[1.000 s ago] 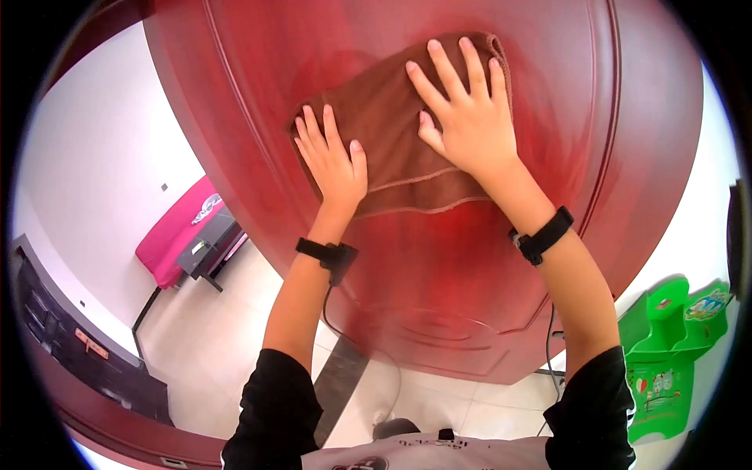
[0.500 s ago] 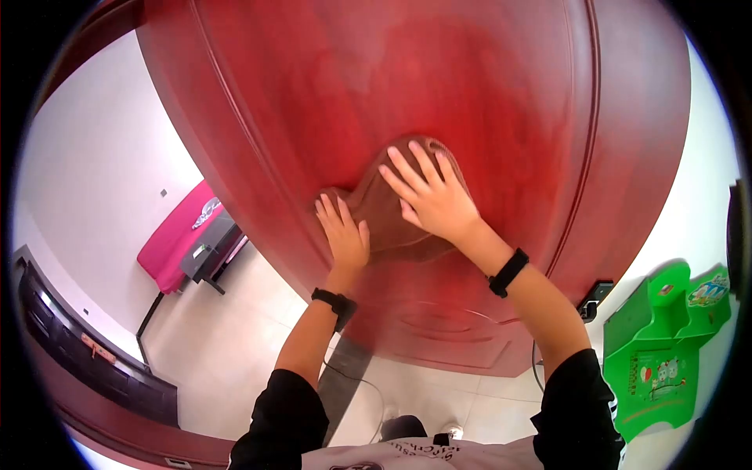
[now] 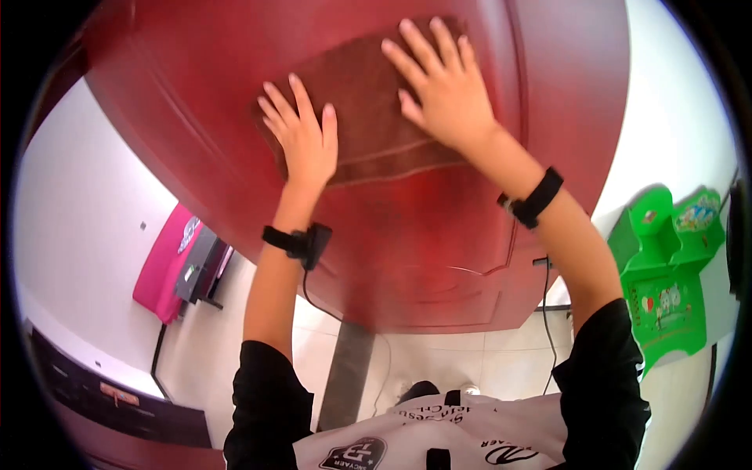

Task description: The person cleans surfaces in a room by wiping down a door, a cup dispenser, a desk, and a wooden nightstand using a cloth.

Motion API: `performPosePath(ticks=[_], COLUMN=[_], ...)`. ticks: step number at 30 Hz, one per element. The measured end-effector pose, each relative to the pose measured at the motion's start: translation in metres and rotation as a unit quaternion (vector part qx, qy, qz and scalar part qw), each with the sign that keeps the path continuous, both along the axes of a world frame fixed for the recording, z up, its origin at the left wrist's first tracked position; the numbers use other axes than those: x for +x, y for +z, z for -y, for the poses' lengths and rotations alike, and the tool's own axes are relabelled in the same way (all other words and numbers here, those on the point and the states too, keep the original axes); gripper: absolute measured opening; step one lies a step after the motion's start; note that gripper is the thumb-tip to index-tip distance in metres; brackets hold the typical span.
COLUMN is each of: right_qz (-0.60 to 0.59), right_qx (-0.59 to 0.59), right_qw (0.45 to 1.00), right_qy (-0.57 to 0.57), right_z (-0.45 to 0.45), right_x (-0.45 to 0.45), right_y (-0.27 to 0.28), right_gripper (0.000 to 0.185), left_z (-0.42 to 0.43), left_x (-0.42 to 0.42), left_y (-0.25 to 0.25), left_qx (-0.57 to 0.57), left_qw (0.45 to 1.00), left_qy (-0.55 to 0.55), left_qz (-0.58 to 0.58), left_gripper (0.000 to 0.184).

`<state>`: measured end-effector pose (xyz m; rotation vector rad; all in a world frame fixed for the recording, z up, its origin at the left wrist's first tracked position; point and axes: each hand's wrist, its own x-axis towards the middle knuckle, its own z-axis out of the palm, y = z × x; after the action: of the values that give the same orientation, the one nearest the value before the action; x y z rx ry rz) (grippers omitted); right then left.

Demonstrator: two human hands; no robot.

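A brown cloth (image 3: 364, 102) lies spread against the red panelled door (image 3: 392, 243). My left hand (image 3: 304, 141) rests flat on the cloth's left part, fingers apart and pointing up. On its upper right part my right hand (image 3: 446, 90) presses with spread fingers. The cloth is fairly flat between the two hands, and its stitched lower edge shows below them. Each wrist wears a black band, and a thin cable hangs from the left one.
At the right stands a green plastic shelf unit (image 3: 666, 274) against a white wall. Beyond the door's left edge are a pink sofa (image 3: 164, 266) and a dark low table (image 3: 202, 266). A dark door (image 3: 117, 392) is at the lower left. Cables hang near the floor.
Half a second ago the cloth was bunched and lower on the door. Both hands have since moved up with it, and it is flatter. The view has shifted, with the door edge further left.
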<state>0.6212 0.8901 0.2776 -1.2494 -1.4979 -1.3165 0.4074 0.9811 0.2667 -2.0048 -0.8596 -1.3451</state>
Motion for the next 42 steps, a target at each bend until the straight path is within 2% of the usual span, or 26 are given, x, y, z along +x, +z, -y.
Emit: performPosePath(ticks=[3,4,6,7,9,11,16,20,25,29,34,36,38,40,42], right_qz=[-0.039,-0.043,-0.064,-0.071,-0.074,-0.075,-0.129,-0.232,-0.324,-0.438,-0.457,-0.548,-0.552,-0.562,-0.547], right_qx=[0.010,0.028,0.022,0.031,0.041,0.105,0.065,0.001,-0.053,-0.129,-0.091,-0.162,-0.194,-0.159,-0.125], right_qw=[0.997,0.994,0.989,0.987,0.983,0.981,0.965,0.942,0.930,0.887,0.884,0.821,0.811,0.811,0.827], right_qy=[-0.064,-0.094,-0.129,-0.139,-0.165,-0.144,-0.218,-0.244,-0.163,-0.070,-0.033,-0.002,0.005,0.038,0.037], right_z=[0.033,0.037,0.051,0.059,0.067,0.066,0.078,0.081,0.080,0.084,0.073,0.071,0.063,0.052,0.045], right_x=[0.045,0.066,0.100,0.110,0.134,0.160,0.177,0.153,0.098,0.053,0.015,-0.003,-0.019,-0.030,-0.043], right_y=[0.030,0.031,0.026,0.023,0.014,-0.002,-0.054,-0.107,-0.167,-0.197,-0.239,-0.248,-0.265,-0.275,-0.278], right_gripper=[0.064,0.065,0.065,0.067,0.068,0.063,0.065,0.068,0.080,0.086,0.084,0.086,0.088,0.088,0.086], left_z=[0.014,0.016,0.024,0.050,0.060,0.068,0.073,0.073,0.076,0.079,0.071,0.056,0.043,0.031,0.021], left_x=[0.044,0.062,0.103,0.123,0.159,0.183,0.212,0.224,0.219,0.211,0.190,0.173,0.146,0.114,0.076], left_y=[0.063,0.074,0.095,0.097,0.099,0.095,0.066,0.035,-0.007,-0.046,-0.110,-0.146,-0.168,-0.174,-0.170], left_qx=[0.118,0.119,0.204,0.177,0.214,0.220,0.209,0.205,0.157,0.124,0.110,0.111,0.081,0.072,0.065], left_qw=[0.991,0.990,0.977,0.984,0.976,0.971,0.967,0.963,0.961,0.962,0.952,0.936,0.927,0.913,0.910], left_qy=[-0.061,-0.073,-0.065,-0.014,-0.051,-0.089,-0.139,-0.157,-0.160,-0.149,-0.131,-0.129,-0.140,-0.167,-0.137], left_qz=[-0.021,-0.020,-0.006,-0.022,-0.010,-0.017,-0.039,-0.077,-0.160,-0.194,-0.252,-0.307,-0.337,-0.366,-0.385], left_gripper=[0.051,0.051,0.050,0.056,0.055,0.058,0.057,0.059,0.064,0.063,0.060,0.061,0.064,0.066,0.067])
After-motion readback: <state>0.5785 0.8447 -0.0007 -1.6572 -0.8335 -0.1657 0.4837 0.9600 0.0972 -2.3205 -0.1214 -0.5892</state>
